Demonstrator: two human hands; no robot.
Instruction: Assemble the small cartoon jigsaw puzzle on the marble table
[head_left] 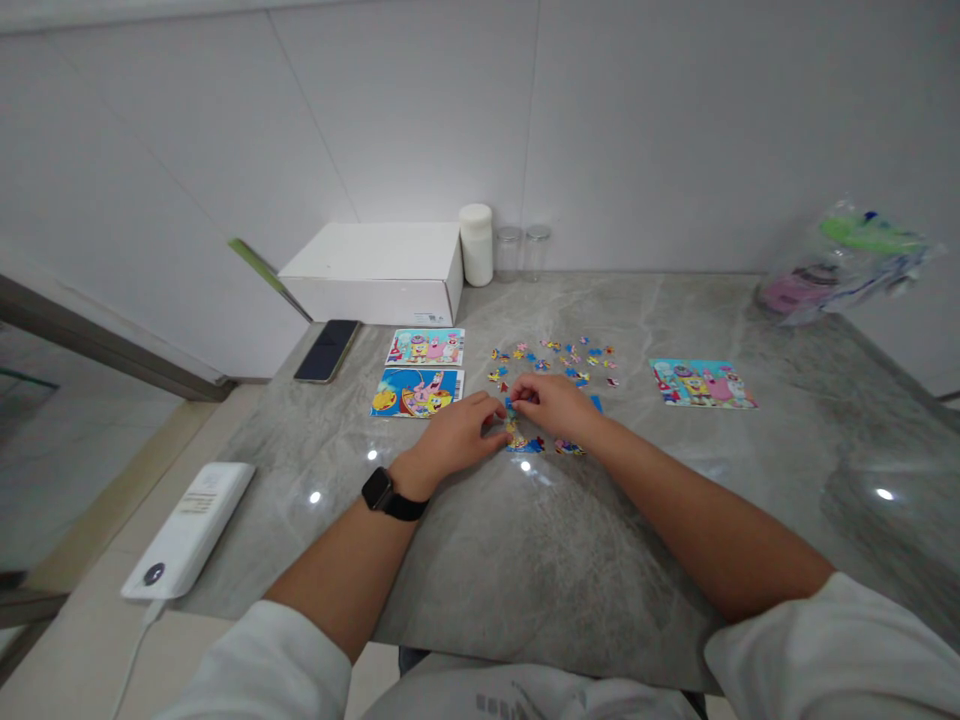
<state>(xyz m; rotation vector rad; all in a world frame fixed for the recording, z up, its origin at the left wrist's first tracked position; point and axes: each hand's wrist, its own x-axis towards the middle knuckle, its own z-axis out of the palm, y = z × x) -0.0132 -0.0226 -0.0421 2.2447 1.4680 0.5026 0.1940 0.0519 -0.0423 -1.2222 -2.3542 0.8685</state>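
My right hand [559,405] is closed in a pinch on a small blue jigsaw puzzle piece [511,405], at the upper left of a partly joined puzzle [526,446]. Part of this puzzle is hidden under the hand. My left hand [463,432], with a black watch on its wrist, rests at the puzzle's left edge. Its thumb and index finger are apart and touch or nearly touch that edge. Loose puzzle pieces [551,345] lie scattered just beyond my hands.
Cartoon picture cards [425,347], [418,392] lie left of the pieces; another card [703,384] lies right. Behind stand a white box [367,300], a white bottle [476,245] and two glass jars [523,255]. A phone [328,351], white power bank [189,530] and plastic bag [847,265] sit farther out.
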